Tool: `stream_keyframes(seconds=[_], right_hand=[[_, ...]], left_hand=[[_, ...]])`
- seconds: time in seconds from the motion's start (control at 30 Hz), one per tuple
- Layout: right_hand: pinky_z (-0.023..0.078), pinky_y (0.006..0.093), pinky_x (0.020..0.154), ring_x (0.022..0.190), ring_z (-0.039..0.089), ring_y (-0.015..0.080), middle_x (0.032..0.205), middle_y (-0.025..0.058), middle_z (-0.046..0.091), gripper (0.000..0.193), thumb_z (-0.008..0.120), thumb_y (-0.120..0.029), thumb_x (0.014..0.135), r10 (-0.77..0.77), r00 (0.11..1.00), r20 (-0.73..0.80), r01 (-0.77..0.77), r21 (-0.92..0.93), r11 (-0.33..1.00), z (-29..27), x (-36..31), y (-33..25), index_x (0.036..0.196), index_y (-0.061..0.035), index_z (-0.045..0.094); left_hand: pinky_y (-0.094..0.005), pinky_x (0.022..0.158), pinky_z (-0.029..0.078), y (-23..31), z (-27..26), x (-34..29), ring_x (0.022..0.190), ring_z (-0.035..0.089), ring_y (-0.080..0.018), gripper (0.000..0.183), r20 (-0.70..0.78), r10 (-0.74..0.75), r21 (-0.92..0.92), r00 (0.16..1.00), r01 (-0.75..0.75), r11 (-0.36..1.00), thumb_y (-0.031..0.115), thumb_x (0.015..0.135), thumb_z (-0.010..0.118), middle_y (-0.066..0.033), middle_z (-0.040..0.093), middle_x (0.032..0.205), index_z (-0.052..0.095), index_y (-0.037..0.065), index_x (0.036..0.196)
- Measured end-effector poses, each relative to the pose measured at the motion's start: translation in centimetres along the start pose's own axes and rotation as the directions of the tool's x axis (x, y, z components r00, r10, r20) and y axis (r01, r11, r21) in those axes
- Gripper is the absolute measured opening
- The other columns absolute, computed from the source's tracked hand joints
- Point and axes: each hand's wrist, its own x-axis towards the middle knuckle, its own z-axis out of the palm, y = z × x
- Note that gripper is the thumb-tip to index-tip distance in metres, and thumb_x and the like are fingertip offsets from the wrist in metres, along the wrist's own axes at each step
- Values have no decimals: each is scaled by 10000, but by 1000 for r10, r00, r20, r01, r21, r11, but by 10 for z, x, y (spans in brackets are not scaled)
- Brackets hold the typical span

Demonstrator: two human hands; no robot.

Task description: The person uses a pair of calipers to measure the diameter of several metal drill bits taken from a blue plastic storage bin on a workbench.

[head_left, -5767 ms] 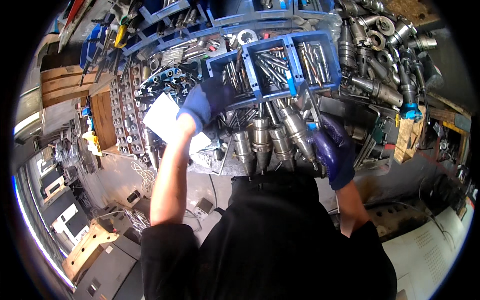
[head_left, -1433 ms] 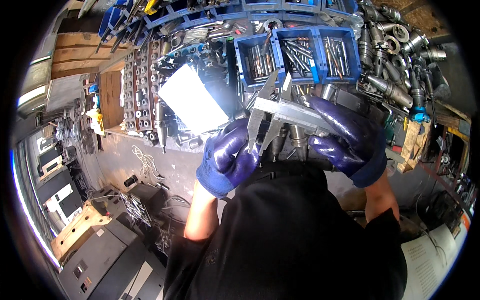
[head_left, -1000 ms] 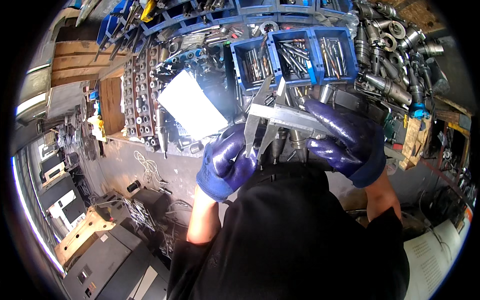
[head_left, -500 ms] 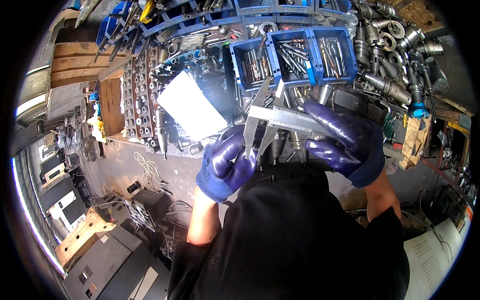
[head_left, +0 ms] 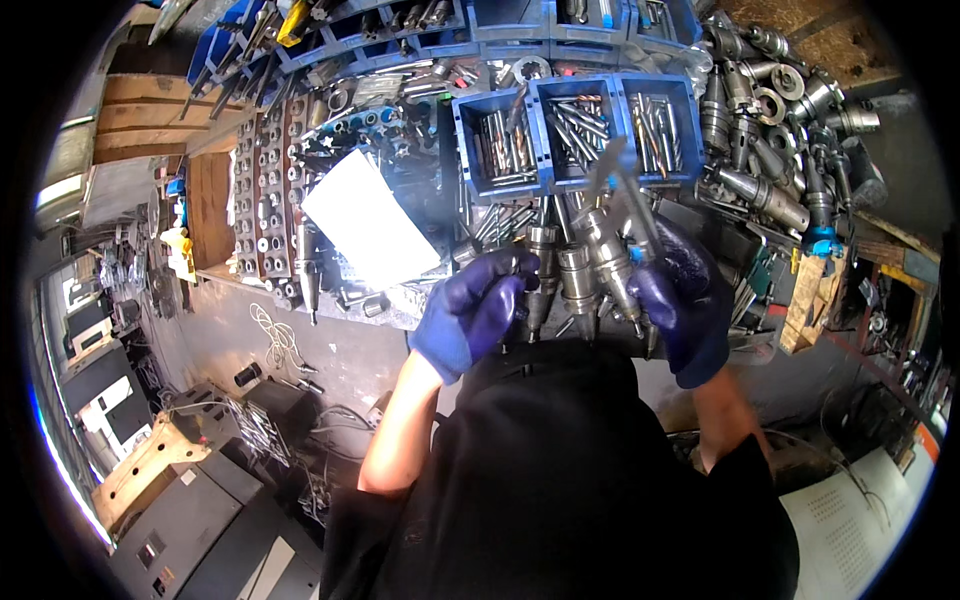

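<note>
My right hand (head_left: 682,300), in a purple-coated glove, is closed round a metal vernier caliper (head_left: 638,210). The caliper is smeared by motion; its jaws point away from me, over the front of the blue bins. My left hand (head_left: 468,312), gloved alike, has its thumb and fingers pinched together. Something small and dark seems to show at its fingertips, too little to name. Between my hands several metal tool holders (head_left: 578,280) lie side by side on the bench, their tapered ends toward me.
Blue bins (head_left: 545,130) of drill bits and cutters stand beyond my hands. White paper sheets (head_left: 370,220) lie to the left, beside a rack of collets (head_left: 268,200). More tool holders (head_left: 765,195) are heaped at the right. A wooden block (head_left: 815,305) sits at the bench's right end.
The caliper has left my left hand's fingertips and swung from lying sideways to pointing away from me. My right hand has come inward and lower; my left has turned slightly.
</note>
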Motion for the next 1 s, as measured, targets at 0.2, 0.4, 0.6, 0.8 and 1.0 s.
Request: stream_keyframes(seconds=[0.2, 0.4, 0.6, 0.8, 1.0], right_hand=[[504, 249, 629, 772, 650, 96, 990, 59, 720, 437, 691, -18, 925, 465, 880, -97, -423, 288, 859, -9, 4, 4, 1357, -39, 625], [449, 231, 570, 713, 594, 65, 987, 31, 705, 441, 711, -48, 930, 392, 918, -63, -352, 328, 877, -18, 1, 9, 1363, -68, 627], [448, 239, 569, 708, 596, 72, 981, 30, 703, 433, 696, -20, 930, 390, 921, 0, -360, 388, 848, -29, 2, 25, 1355, -73, 634], [516, 266, 647, 779, 638, 107, 1015, 52, 709, 417, 664, 4, 942, 379, 926, -8, -353, 345, 870, -22, 5, 34, 1353, -52, 624], [542, 287, 698, 832, 650, 122, 1093, 74, 703, 439, 674, 22, 938, 342, 939, 33, -321, 437, 840, -12, 9, 30, 1368, -36, 605]], left_hand=[[-252, 851, 531, -51, 31, 66, 956, 676, -130, 293, -171, -129, -295, 977, 75, 953, 113, 1011, 622, -108, 743, 1099, 644, -57, 1249], [-287, 814, 541, 14, 46, 150, 885, 682, -130, 334, -155, -81, 98, 985, 97, 990, 215, 954, 699, -112, 765, 1011, 703, -39, 1170], [-277, 793, 549, -3, 28, 145, 867, 677, -112, 243, -434, 82, 103, 897, -41, 994, 106, 936, 655, -92, 755, 957, 717, 21, 1155], [-473, 868, 558, -20, 3, 187, 1019, 701, -386, 312, -389, 111, 715, 915, 224, 662, 260, 924, 620, -235, 712, 1112, 685, 74, 1166], [-497, 869, 552, -19, 1, 213, 1011, 692, -402, 336, -401, 5, 736, 916, 319, 597, 383, 945, 574, -209, 720, 1078, 719, 161, 1151]])
